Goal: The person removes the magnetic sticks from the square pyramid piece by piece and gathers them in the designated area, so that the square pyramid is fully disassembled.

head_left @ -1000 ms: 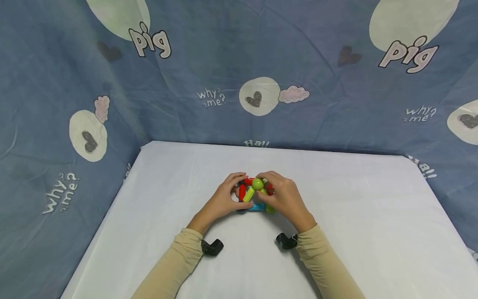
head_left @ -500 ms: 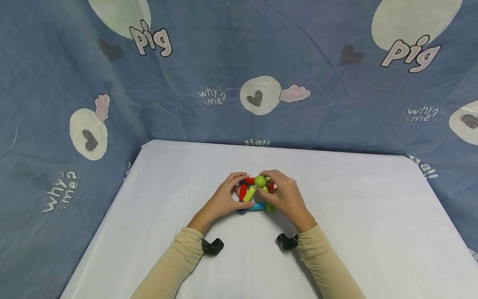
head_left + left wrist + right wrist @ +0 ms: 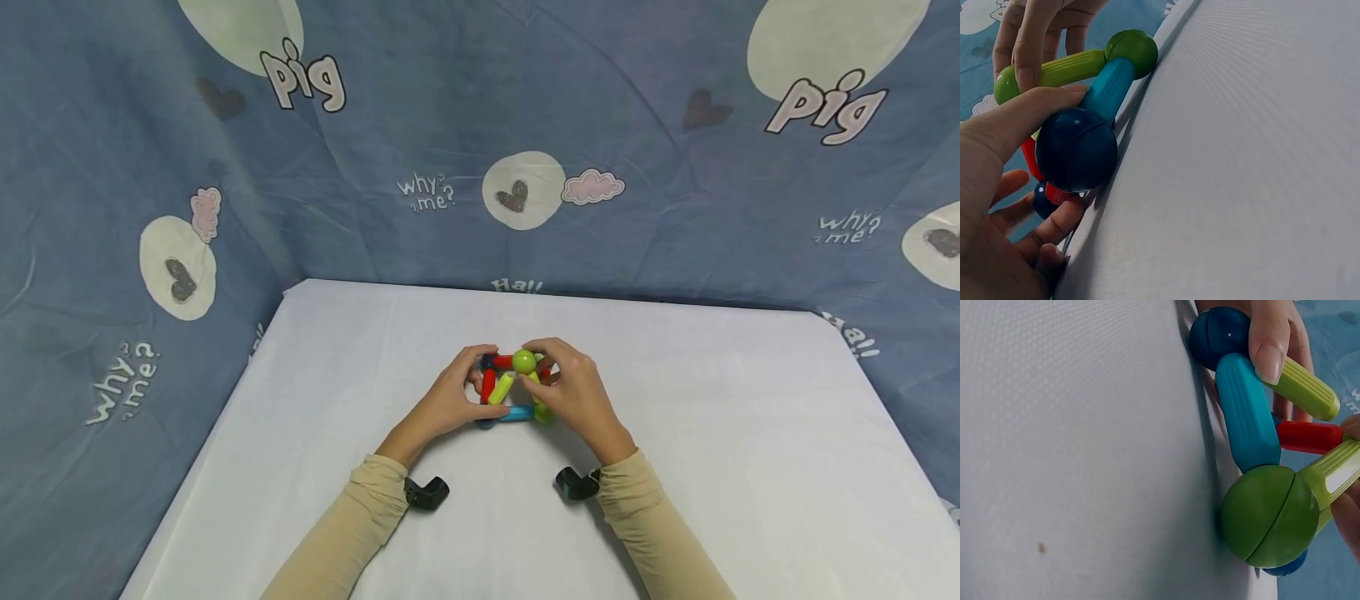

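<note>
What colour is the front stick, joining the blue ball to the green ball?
The front stick is turquoise blue, clearest in the right wrist view.

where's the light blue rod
In the right wrist view, the light blue rod is right of centre, between a dark blue ball above and a green ball.

The white table (image 3: 712,433) is viewed forward and down by the head camera, from well above its near side; the far edge, both far corners and the printed curtain (image 3: 375,242) behind are taken in. The left wrist camera (image 3: 427,495) and right wrist camera (image 3: 576,484) are worn on the wrists' inner sides, faced toward the far edge, tilted, close to the toy (image 3: 488,387). Its blue stick (image 3: 1247,412) is shared by both wrist views, seen from opposite ends.
</note>
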Demonstrator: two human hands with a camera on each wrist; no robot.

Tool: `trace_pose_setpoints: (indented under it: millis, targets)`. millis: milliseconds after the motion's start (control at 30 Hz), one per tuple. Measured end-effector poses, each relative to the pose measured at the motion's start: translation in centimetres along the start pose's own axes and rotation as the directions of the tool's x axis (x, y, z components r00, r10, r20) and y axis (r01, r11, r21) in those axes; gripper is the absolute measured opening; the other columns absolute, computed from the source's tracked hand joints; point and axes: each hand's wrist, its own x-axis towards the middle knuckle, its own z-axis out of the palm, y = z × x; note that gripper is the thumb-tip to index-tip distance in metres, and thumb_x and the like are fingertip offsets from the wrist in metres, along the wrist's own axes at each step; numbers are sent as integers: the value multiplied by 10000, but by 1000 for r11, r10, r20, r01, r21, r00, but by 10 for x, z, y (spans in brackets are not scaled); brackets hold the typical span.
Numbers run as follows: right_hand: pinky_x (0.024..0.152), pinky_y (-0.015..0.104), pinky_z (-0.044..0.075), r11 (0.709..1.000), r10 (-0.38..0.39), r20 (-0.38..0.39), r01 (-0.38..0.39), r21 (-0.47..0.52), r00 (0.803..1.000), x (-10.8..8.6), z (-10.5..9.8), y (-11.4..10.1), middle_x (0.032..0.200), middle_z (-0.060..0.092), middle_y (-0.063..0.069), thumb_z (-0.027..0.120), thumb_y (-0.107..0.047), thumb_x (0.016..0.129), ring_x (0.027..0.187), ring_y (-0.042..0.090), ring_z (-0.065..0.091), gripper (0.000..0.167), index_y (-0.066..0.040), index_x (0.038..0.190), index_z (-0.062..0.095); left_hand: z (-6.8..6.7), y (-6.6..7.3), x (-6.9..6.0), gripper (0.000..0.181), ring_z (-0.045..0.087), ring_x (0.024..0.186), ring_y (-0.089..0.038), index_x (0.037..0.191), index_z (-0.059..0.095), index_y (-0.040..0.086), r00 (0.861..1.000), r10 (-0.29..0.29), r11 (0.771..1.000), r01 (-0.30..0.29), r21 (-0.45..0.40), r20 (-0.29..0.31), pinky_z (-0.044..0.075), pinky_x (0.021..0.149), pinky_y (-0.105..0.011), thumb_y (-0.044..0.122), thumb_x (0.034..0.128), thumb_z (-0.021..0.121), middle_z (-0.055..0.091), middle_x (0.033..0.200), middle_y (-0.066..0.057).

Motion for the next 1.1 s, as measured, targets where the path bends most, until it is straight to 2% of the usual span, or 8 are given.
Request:
trace_pose_setpoints:
  millis: [100,200,300,400,667,800,933,1100]
  targets:
    - [689,334,629,1000,-1,-2,1,12,1000,0,0,0,1106,722,77,863,-124,837,858,212,709,397,-101,1192,688,0,0,0,873,545,866,-140,1478,448,136,1000,19,1000,-19,-7,-6,457,764,-270,281,766,932,611,1163,-59]
    - [685,341,629,1000,-7,-6,7,18,1000,0,1,0,1113,719,85,865,-116,833,856,221,711,404,-96,1195,686,-1,2,0,683,557,908,-127,1330,547,135,999,41,999,-41,12,-5,486,821,-267,282,779,924,540,1428,-51]
    - [687,345,629,1000,-7,-2,7,24,1000,0,1,0,1130,714,97,860,-111,839,864,236,717,410,-87,1207,681,-2,6,0,477,556,955,-126,1160,637,179,999,32,999,-31,44,-16,493,880,-301,307,792,913,424,1583,-52]
    - [697,344,631,1000,5,12,-6,30,1000,0,1,0,1147,707,101,852,-118,850,877,242,718,412,-89,1221,674,-2,11,-1,379,567,991,-153,1095,693,214,999,15,998,-13,64,-32,499,895,-346,326,800,904,416,1569,-44]
    - [721,350,633,999,21,33,-22,26,999,-1,1,3,1196,707,111,828,-157,887,914,243,726,420,-83,1266,664,-1,14,-3,266,553,1271,-250,1030,746,189,998,48,995,-45,87,-31,493,1053,-478,282,825,889,495,1460,-28]
    - [718,337,631,1000,17,33,-18,22,999,-1,2,3,1202,707,106,825,-160,891,918,237,731,422,-88,1273,663,-3,16,-4,243,569,1101,-204,1008,757,189,998,50,995,-46,87,-41,504,922,-379,270,823,892,509,1387,-22]
    - [708,329,630,999,12,28,-13,32,1000,-1,3,4,1191,705,95,824,-151,889,903,226,725,414,-93,1267,665,-5,16,-4,252,539,889,-169,997,765,175,995,75,994,-70,78,-61,474,748,-269,261,806,905,546,1155,-16]
    - [706,334,632,997,7,21,-9,72,1000,-4,3,7,1200,672,109,831,-140,880,898,233,718,454,-72,1287,641,-8,14,-3,261,548,764,-138,1009,729,138,998,63,998,-64,-3,-17,477,662,-214,223,822,892,596,896,-8]
